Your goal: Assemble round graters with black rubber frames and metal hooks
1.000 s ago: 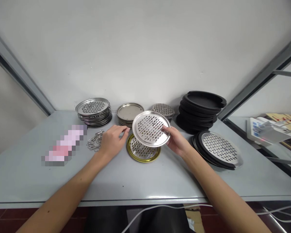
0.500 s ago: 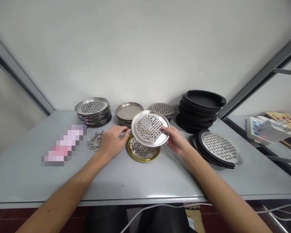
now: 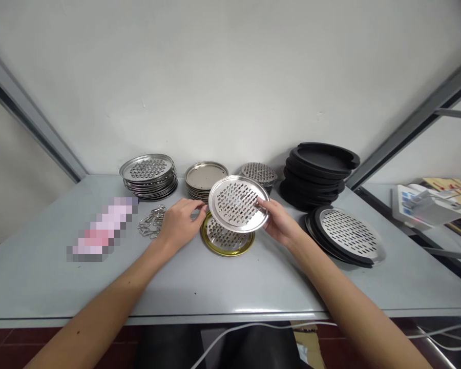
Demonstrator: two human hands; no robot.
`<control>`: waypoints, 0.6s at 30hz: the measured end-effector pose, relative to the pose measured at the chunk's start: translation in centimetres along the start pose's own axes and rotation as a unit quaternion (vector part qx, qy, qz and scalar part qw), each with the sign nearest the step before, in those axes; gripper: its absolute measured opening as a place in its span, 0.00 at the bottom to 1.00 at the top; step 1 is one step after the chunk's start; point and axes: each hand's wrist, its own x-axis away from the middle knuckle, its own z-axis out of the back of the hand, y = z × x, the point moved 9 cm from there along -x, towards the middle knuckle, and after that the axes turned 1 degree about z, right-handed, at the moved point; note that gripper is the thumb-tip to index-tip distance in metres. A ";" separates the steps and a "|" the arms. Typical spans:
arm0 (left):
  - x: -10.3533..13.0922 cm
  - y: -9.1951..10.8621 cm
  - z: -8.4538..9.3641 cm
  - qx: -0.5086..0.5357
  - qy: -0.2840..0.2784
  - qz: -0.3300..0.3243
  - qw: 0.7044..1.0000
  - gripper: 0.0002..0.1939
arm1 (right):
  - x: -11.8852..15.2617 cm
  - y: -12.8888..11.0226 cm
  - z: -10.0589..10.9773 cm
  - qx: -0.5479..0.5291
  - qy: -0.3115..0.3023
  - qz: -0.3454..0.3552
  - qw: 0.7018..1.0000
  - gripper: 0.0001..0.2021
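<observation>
My right hand (image 3: 278, 220) grips the right edge of a round silver perforated plate (image 3: 238, 204), thumb on top, and holds it tilted above the table. Below it lies a gold-rimmed round plate (image 3: 230, 252) with a perforated silver middle, partly covered from view. My left hand (image 3: 180, 221) is just left of both plates, its fingers curled and the thumb close to the fingertips; whether anything small is between them is hidden. Beside that hand lies a pile of small metal clips (image 3: 150, 223).
Along the wall stand stacks of perforated plates (image 3: 148, 169), plain metal plates (image 3: 206, 176), small grater discs (image 3: 258, 173) and black rings (image 3: 322, 159). Black-rimmed perforated discs (image 3: 348, 233) lie at right, near a power strip (image 3: 411, 210). A pixelated patch covers something at left.
</observation>
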 end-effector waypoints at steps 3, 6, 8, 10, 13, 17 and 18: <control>0.0 0.0 -0.1 0.004 -0.006 0.000 1.000 0.09 | -0.1 0.0 0.0 -0.005 -0.006 0.007 1.000 0.08; 0.0 0.0 -0.2 0.003 -0.013 0.000 1.000 0.09 | -0.1 -0.1 0.0 -0.008 -0.004 0.009 1.000 0.08; 0.0 0.0 -0.2 0.004 -0.017 0.001 1.000 0.08 | 0.0 -0.1 0.0 -0.007 -0.005 0.008 1.000 0.08; 0.0 -0.1 -0.3 0.006 -0.019 0.002 1.000 0.08 | 0.0 -0.1 -0.1 -0.006 -0.005 0.005 1.000 0.08; 0.0 -0.1 -0.3 0.007 -0.017 -0.001 1.000 0.08 | 0.0 0.0 -0.2 -0.012 -0.005 0.001 1.000 0.07; 0.0 -0.1 -0.4 0.006 -0.023 -0.001 1.000 0.09 | 0.0 0.0 0.0 -0.014 -0.002 0.002 1.000 0.07; 0.0 -0.1 -0.4 0.004 -0.026 0.001 1.000 0.09 | -0.1 0.0 0.0 -0.015 -0.001 0.002 1.000 0.07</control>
